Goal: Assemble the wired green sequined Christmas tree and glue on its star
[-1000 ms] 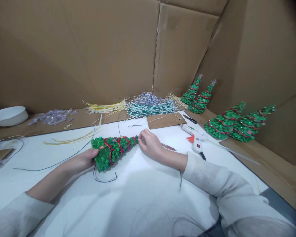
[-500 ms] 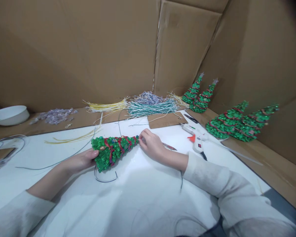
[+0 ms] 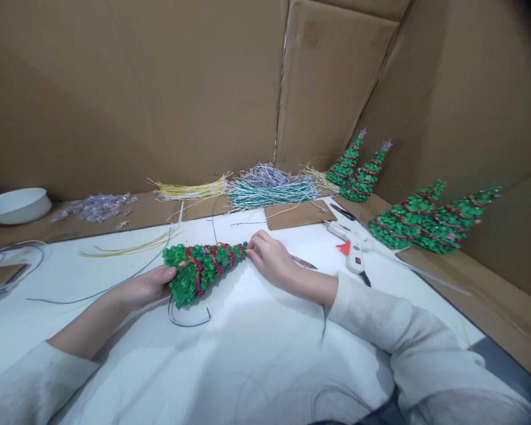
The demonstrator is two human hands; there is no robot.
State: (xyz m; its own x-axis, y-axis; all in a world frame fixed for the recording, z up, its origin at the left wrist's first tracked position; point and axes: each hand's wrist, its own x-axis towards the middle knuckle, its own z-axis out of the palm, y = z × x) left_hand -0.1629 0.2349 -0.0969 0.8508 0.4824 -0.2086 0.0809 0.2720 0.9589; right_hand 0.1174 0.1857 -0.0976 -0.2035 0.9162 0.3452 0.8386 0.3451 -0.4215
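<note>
Left hand (image 3: 148,286) cups the base of the small green tree (image 3: 201,268); fingers curled round it, thumb on the foliage. Right hand (image 3: 269,260) pinches shut at the tip, w/ something thin in the fingers, can't tell what. We have the tree lying on its side on the white worktop (image 3: 256,354), base left, tip right; we judge that's so the tip is reachable while the base is steadied. Glue gun (image 3: 351,248) lies near the right hand. Vs 0.5 s ago: grip and pose approx. unchanged.
</note>
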